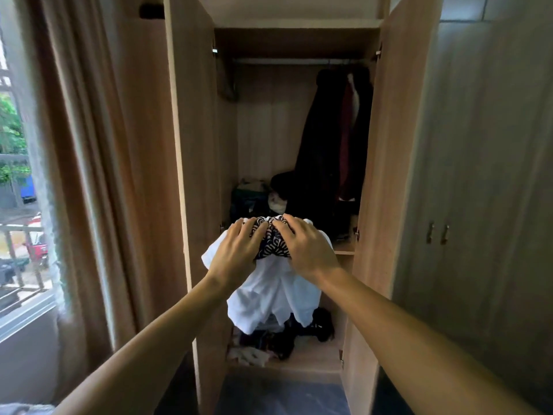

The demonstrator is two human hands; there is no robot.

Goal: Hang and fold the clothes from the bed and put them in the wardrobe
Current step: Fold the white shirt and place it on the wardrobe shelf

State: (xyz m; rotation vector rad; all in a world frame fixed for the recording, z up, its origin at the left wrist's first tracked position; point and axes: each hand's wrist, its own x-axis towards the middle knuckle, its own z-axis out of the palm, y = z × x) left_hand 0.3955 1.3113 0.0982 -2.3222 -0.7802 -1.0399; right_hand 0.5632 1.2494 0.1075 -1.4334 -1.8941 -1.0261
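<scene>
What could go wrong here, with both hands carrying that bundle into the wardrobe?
1. The left hand and right hand press only on top of the patterned cloth; the white garment droops loose below and could unfold or slip.
2. The shelf already looks crowded with clothes, so the bundle may not sit flat.
3. The dark hanging garments reach down near the shelf and might snag or get pushed.

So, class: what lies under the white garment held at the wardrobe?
Below the white garment, on the wardrobe's bottom shelf, lie dark clothes and a pale crumpled piece. The hanging cloth covers whatever sits further back.
</scene>
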